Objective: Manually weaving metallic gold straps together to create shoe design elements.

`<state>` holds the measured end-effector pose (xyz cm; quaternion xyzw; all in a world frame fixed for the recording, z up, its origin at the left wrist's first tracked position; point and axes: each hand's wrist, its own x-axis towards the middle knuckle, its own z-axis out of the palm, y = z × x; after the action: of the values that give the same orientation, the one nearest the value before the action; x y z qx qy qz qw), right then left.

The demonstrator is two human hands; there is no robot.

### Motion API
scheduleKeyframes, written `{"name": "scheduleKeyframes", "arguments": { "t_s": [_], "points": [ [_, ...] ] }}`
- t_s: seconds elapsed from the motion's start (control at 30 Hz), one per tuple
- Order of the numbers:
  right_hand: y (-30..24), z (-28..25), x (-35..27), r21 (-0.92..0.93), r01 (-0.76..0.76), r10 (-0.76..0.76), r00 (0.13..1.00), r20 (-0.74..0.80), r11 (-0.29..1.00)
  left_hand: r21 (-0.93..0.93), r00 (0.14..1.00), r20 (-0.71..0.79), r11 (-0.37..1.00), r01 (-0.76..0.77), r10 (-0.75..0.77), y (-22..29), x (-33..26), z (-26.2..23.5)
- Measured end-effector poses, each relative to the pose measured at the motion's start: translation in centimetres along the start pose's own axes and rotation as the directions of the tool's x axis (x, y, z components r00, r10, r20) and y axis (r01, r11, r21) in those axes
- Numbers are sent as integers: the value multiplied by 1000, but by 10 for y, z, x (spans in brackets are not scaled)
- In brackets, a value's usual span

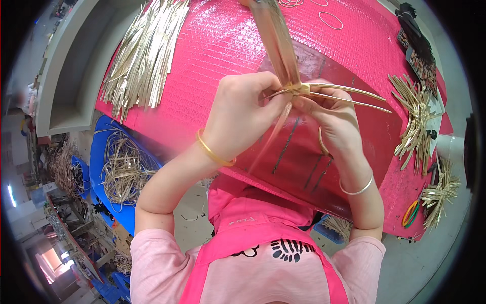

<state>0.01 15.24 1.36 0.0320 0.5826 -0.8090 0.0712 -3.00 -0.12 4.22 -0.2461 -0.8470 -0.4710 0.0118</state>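
Observation:
My left hand (245, 111) is closed, thumb and fingers pinching a narrow gold strip beside a small folded gold joint (296, 89). Facing it, my right hand (331, 116) grips the gold strips at that joint between thumb and fingers. From the joint a bundle of flat, shiny gold strips (276, 43) runs away from me to the top of the view. Two gold strip ends (354, 93) stick out to the right past my right hand. A blurred thin strip (276, 134) trails down between my hands. What lies inside the fingers is partly hidden.
Beneath my hands lies a dark red board (298, 162) on a pink-covered table (217, 45). Loose gold strips (147, 55) lie far left. Tied gold pieces (417, 119) and coloured rings (411, 214) sit at right. A blue bin (114, 202) of strips stands left.

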Motion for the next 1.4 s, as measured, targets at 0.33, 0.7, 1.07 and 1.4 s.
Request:
{"name": "scheduleKeyframes", "arguments": {
  "t_s": [0.33,0.7,1.07,1.4],
  "points": [
    [7,7,-7,-240,262,-286,956,-68,935,-430,897,369,811,398,-244,-10,3,-21],
    [14,14,-7,460,-69,30,995,91,885,-70,991,53,990,-119,123,-15,-8,-17],
    [-1,20,-5,-358,320,-352,936,-26,877,-174,998,37,983,58,-52,-8,-14,-16],
    [4,26,-11,-332,362,-425,895,-139,871,-794,916,226,482,371,-332,-8,-7,5]
  ]
}}
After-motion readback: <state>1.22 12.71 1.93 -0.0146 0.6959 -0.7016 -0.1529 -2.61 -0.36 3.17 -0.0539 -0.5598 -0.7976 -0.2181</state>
